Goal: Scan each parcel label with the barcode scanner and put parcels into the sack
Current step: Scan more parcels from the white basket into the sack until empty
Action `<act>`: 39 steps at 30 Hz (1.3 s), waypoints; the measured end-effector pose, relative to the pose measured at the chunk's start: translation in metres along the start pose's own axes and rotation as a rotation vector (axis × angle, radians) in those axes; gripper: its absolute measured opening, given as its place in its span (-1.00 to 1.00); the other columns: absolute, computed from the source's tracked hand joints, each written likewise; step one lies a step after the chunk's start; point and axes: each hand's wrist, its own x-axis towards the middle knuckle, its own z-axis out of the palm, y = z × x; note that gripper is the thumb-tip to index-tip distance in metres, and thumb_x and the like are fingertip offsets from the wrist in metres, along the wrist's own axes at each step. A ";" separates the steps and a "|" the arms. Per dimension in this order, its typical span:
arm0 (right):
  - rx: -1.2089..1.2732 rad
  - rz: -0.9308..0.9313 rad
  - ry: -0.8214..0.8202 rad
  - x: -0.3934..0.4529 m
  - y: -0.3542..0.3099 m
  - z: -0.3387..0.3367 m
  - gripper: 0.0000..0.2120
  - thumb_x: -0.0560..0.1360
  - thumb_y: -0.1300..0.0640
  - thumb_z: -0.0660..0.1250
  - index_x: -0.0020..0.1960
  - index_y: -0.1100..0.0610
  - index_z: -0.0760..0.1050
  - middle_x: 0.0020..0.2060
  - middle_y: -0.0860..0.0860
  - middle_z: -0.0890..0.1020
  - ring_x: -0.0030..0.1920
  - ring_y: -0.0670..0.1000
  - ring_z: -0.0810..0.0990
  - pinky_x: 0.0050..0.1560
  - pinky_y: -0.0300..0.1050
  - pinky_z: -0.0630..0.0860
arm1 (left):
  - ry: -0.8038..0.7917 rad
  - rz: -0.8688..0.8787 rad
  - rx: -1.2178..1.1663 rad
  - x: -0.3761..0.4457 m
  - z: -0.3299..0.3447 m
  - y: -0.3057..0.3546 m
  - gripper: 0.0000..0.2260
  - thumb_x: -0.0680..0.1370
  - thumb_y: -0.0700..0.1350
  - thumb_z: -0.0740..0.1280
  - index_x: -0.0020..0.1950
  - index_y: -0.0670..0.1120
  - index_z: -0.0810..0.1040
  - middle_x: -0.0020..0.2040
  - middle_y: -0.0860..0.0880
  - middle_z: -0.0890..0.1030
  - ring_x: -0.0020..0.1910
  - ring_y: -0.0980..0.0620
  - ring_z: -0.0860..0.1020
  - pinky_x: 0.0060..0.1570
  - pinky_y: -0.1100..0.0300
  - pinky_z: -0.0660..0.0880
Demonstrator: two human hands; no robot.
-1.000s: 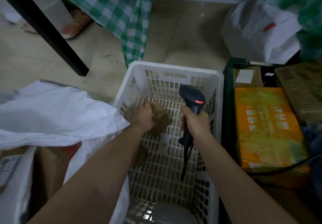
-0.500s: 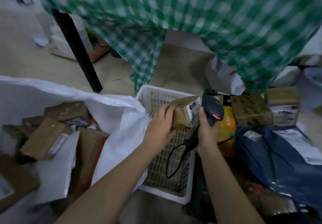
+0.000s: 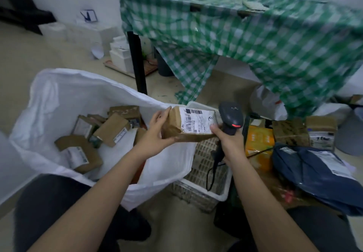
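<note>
My left hand grips the brown cardboard parcel, white label up, above the white basket, the open white sack at nine o'clock. My right hand clasps the barcode scanner, thumb touching the parcel's corner.

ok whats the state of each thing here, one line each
left hand: grips the parcel's left end
right hand: holds the scanner, thumb on the parcel
parcel: lifted, label up
scanner: red light on
sack: open, parcels inside
white basket: no parcels visible inside
</note>
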 end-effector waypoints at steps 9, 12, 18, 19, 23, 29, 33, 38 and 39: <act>-0.156 -0.131 -0.152 -0.039 0.026 0.036 -0.72 0.39 0.30 0.52 0.02 0.11 0.53 -0.20 -0.11 0.61 -0.28 -0.34 0.56 -0.22 -0.40 0.47 | 0.047 -0.416 -0.380 -0.029 -0.035 -0.012 -0.32 0.48 0.27 0.33 0.51 0.30 0.06 0.43 0.14 0.32 0.26 0.10 0.45 0.23 -0.03 0.46; -0.297 -0.175 -0.218 -0.041 0.026 0.036 -0.78 0.42 0.22 0.51 0.00 0.10 0.54 -0.24 -0.10 0.63 -0.28 -0.29 0.58 -0.23 -0.37 0.46 | 0.123 -0.413 -0.285 -0.022 -0.046 -0.018 -0.35 0.41 0.24 0.36 0.45 0.36 0.18 0.45 0.11 0.35 0.30 0.01 0.44 0.27 -0.08 0.42; -1.013 -0.326 -0.487 -0.050 -0.001 0.030 -0.81 0.41 0.04 0.43 -0.26 0.10 0.48 -0.35 0.03 0.58 -0.25 0.06 0.57 -0.27 -0.08 0.42 | 0.135 -0.411 -0.193 -0.022 -0.074 -0.027 -0.51 0.53 0.06 0.36 0.41 0.32 0.31 0.40 0.00 0.43 0.29 -0.07 0.45 0.26 -0.07 0.42; -1.105 -0.350 -0.520 -0.053 -0.005 0.032 -0.81 0.40 0.05 0.42 -0.28 0.10 0.47 -0.35 0.02 0.57 -0.25 0.07 0.57 -0.29 -0.10 0.41 | 0.136 -0.407 -0.188 -0.023 -0.076 -0.027 -0.51 0.53 0.06 0.36 0.41 0.32 0.31 0.40 0.00 0.44 0.29 -0.06 0.46 0.26 -0.06 0.43; -1.264 -0.392 -0.527 -0.062 -0.015 0.041 -0.73 0.37 0.05 0.40 -0.40 0.07 0.36 -0.42 -0.01 0.50 -0.32 0.04 0.52 -0.36 -0.14 0.35 | 0.129 -0.385 -0.161 -0.023 -0.081 -0.028 -0.51 0.54 0.05 0.35 0.43 0.32 0.28 0.35 0.00 0.48 0.20 0.02 0.51 0.01 0.15 0.49; -1.201 -0.383 -0.506 -0.064 -0.017 0.047 -0.69 0.38 0.05 0.41 -0.43 0.07 0.35 -0.48 -0.04 0.47 -0.40 -0.04 0.46 -0.41 -0.17 0.28 | 0.125 -0.364 -0.132 -0.026 -0.082 -0.029 -0.50 0.57 0.03 0.32 0.45 0.29 0.24 0.40 -0.01 0.43 0.25 0.01 0.47 0.06 0.19 0.42; -1.135 -0.371 -0.520 -0.064 -0.019 0.050 -0.66 0.36 0.08 0.43 -0.47 0.06 0.32 -0.53 -0.04 0.42 -0.44 -0.04 0.41 -0.40 -0.16 0.30 | 0.125 -0.364 -0.116 -0.028 -0.084 -0.029 -0.50 0.57 0.02 0.31 0.46 0.27 0.24 0.40 0.00 0.43 0.25 0.01 0.47 0.01 0.24 0.42; -1.098 -0.373 -0.534 -0.066 -0.019 0.056 -0.65 0.35 0.09 0.42 -0.47 0.06 0.30 -0.54 -0.04 0.40 -0.46 -0.05 0.38 -0.40 -0.17 0.27 | 0.123 -0.357 -0.120 -0.032 -0.090 -0.029 -0.50 0.56 0.03 0.32 0.45 0.30 0.24 0.39 -0.03 0.44 0.28 -0.03 0.47 0.13 0.11 0.39; -1.070 -0.371 -0.527 -0.065 -0.018 0.058 -0.65 0.35 0.10 0.42 -0.47 0.06 0.29 -0.55 -0.05 0.38 -0.47 -0.06 0.35 -0.40 -0.17 0.26 | 0.125 -0.354 -0.121 -0.034 -0.092 -0.028 -0.51 0.56 0.04 0.32 0.44 0.31 0.25 0.39 -0.03 0.44 0.28 -0.03 0.47 0.16 0.08 0.40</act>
